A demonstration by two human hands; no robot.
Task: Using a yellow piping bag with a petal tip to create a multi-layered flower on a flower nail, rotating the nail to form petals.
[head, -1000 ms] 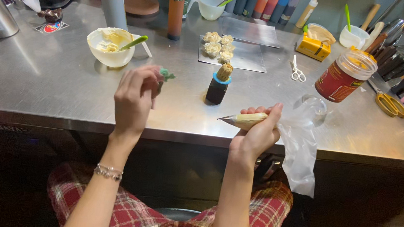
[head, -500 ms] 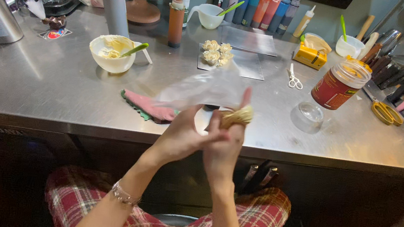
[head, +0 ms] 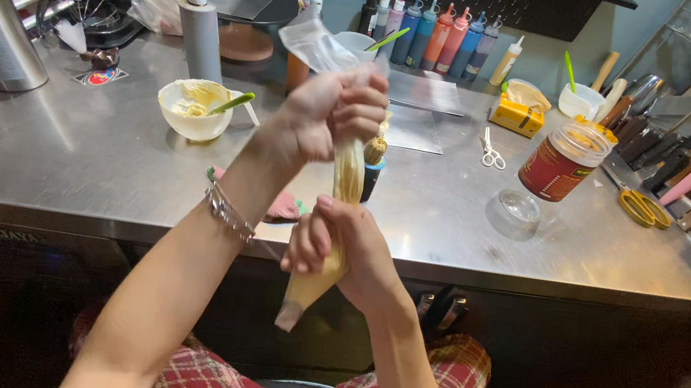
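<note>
The left hand (head: 339, 112) is clenched around the twisted upper neck of a clear piping bag (head: 346, 173) filled with pale yellow cream, holding it up above the near edge of the steel counter (head: 67, 156); the loose plastic top of the bag flares out above the fist; the right hand (head: 348, 250) is wrapped around the fuller lower part of the bag, fingers pressed together, and the tip points down and near, below the counter edge; a bracelet (head: 228, 212) sits on the left wrist. On the counter to the left stands a white bowl (head: 193, 110) of cream with a green spatula in it; just beyond the hands lies a pink and green cloth (head: 282, 206); farther right are small scissors (head: 493, 150), a red-labelled jar (head: 564, 161) with its clear lid (head: 519, 211) lying near it, and yellow-handled scissors (head: 639, 205); a row of coloured squeeze bottles (head: 435, 37) lines the far wall.
</note>
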